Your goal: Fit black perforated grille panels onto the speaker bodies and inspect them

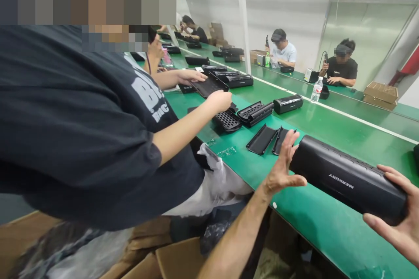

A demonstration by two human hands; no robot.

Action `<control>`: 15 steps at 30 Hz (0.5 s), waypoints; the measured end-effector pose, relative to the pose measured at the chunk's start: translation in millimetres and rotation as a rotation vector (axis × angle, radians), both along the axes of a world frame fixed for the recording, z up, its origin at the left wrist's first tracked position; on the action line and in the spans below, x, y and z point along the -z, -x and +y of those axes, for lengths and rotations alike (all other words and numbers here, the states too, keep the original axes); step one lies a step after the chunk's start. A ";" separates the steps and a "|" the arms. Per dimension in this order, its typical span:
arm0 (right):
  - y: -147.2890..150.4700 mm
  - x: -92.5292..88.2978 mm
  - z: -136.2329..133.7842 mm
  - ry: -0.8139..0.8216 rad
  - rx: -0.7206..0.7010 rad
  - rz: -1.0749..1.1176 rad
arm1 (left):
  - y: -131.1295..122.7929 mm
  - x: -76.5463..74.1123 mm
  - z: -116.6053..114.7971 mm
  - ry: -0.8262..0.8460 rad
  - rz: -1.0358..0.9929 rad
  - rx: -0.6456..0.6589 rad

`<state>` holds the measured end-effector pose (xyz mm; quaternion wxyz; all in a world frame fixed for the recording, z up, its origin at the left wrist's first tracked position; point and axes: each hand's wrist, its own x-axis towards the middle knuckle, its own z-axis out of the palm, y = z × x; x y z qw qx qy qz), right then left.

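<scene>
A black speaker-like case [347,178] with rounded edges and the upside-down word MERKURY on its side is held over the green bench. My right hand [399,209] grips its right end, fingers on top and thumb below. At the left end is my left hand [284,165], its fingers stretched and thumb spread apart; whether its fingertips touch the case is unclear. Just beyond it, two black curved panels [261,139] lie on the bench. To my left, a co-worker's hands [219,101] hold a black panel [209,85].
Black perforated housings [255,113] and a closed black case [288,103] stand farther along the green bench [327,226]. A water bottle [317,90] is near the white dividing line. Several people sit across. Cardboard boxes [183,257] and plastic bags lie below, left.
</scene>
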<state>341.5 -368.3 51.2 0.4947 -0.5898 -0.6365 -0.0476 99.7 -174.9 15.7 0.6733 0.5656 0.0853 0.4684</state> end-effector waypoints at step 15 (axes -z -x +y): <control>5.0 22.5 13.9 0.171 -0.054 0.104 | -65.8 27.7 -52.0 0.563 -0.303 0.220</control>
